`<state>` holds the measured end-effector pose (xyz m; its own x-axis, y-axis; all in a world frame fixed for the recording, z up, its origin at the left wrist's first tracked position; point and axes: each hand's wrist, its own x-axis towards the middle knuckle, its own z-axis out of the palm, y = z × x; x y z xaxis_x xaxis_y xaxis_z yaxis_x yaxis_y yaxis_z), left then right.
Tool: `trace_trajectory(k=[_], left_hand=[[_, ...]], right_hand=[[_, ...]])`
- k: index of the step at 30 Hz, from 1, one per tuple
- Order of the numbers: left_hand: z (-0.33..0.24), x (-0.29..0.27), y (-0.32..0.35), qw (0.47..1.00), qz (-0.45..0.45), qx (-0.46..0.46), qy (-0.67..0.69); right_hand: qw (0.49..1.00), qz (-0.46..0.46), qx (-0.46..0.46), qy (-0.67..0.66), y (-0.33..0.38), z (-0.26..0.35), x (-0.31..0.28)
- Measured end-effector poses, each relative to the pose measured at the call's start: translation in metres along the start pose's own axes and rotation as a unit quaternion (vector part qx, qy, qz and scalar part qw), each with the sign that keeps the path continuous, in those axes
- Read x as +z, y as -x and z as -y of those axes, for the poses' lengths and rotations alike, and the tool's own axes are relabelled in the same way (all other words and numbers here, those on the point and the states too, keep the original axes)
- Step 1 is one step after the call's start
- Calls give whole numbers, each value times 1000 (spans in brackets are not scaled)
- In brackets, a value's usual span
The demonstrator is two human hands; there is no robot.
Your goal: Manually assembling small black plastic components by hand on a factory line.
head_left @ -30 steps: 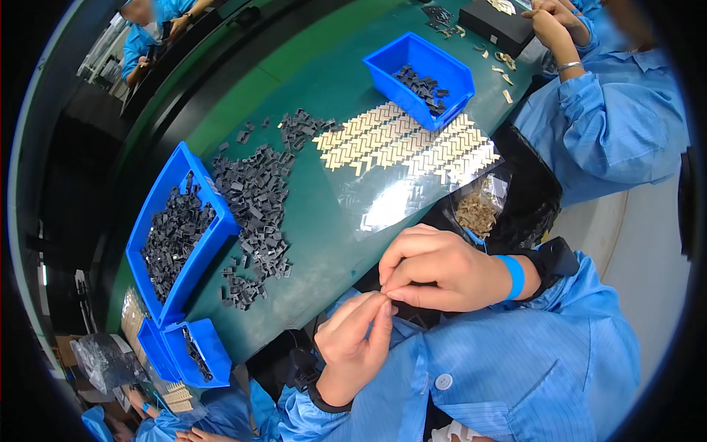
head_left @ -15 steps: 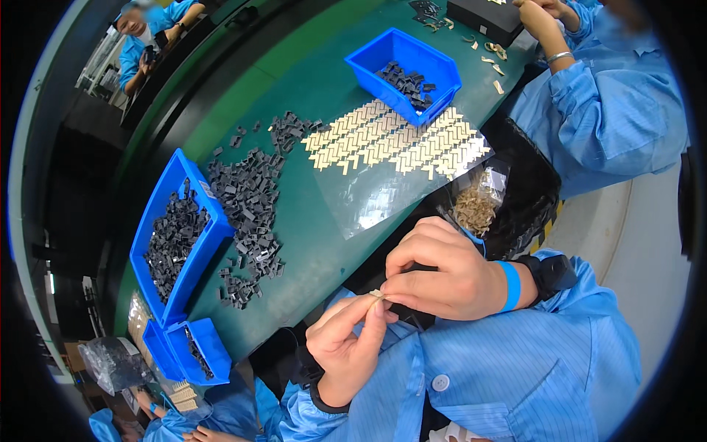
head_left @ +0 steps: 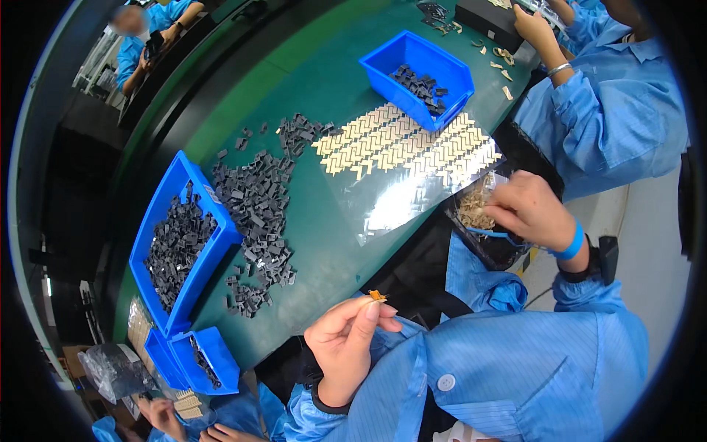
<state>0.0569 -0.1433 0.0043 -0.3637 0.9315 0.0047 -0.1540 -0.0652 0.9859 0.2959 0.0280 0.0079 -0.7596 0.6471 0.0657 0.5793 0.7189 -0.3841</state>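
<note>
The left hand (head_left: 345,346) pinches a small tan clip (head_left: 377,296) between fingertips, off the green counter (head_left: 324,243) edge. The right hand (head_left: 532,214) reaches with curled fingers into a bag of tan clips (head_left: 473,210) at the counter's edge. Beyond lie rows of tan clips on a clear sheet (head_left: 401,144), a heap of dark grey parts (head_left: 258,210), and blue bins (head_left: 180,239).

We see a clear plastic bag (head_left: 482,214) of small tan parts at the table's near right edge, and another crumpled clear bag (head_left: 110,368) of dark parts at lower left.
</note>
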Motion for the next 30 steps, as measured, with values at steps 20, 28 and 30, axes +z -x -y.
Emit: trace_trajectory(k=[20,28,30], left_hand=[[0,5,-29,997,-59,58,2],[11,-9,-37,994,-87,20,65],[17,-10,-39,994,-92,38,49]], right_hand=[[826,-79,-142,-540,-70,92,59],[851,-79,-81,-512,-75,94,56],[853,-82,-84,-509,-76,94,63]])
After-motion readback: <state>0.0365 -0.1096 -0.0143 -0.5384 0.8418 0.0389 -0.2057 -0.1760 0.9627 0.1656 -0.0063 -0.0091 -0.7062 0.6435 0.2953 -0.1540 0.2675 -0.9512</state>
